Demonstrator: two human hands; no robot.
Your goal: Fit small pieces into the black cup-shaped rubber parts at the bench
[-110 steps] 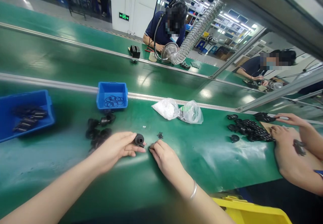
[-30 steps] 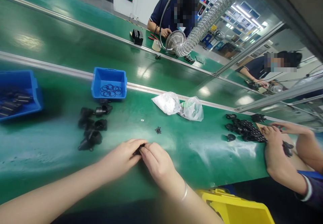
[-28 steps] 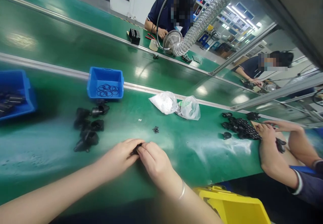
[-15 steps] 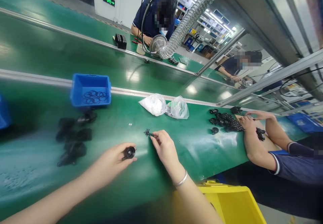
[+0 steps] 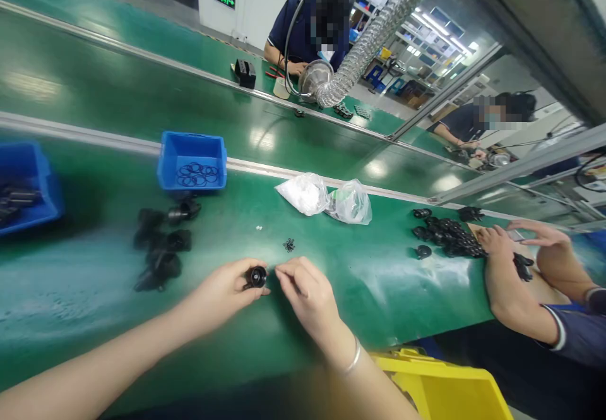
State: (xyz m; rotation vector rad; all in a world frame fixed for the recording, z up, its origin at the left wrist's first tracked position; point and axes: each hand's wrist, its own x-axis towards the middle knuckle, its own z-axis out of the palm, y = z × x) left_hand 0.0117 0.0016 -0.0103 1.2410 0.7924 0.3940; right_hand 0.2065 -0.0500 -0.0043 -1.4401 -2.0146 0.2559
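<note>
A round black plastic housing (image 5: pixel 258 276), its hollow end facing up with a pale spot inside, is gripped between the fingers and thumb of my left hand (image 5: pixel 237 284). Just to its right is my right hand (image 5: pixel 305 290), its thumb and fingertips pinched together; whatever they hold is too small to make out. Beyond the right fingertips a little heap of small black rings (image 5: pixel 289 244) lies on the green bench (image 5: pixel 227 237). A couple of tiny white pieces (image 5: pixel 259 227) rest farther left.
A blue bin (image 5: pixel 192 183) holds thin black rings; another blue bin (image 5: pixel 47 186) holds dark parts. Black housings (image 5: pixel 163 249) lie at left. Two plastic bags (image 5: pixel 303 192) sit behind. At right, a co-worker's hands (image 5: pixel 497 243) work beside black parts (image 5: pixel 447 237). A yellow crate (image 5: pixel 454 388) stands below.
My right hand has drawn back from the heap of small rings toward the housing, its fingertips still pinched. My left hand keeps hold of the housing. The whole view has shifted.
</note>
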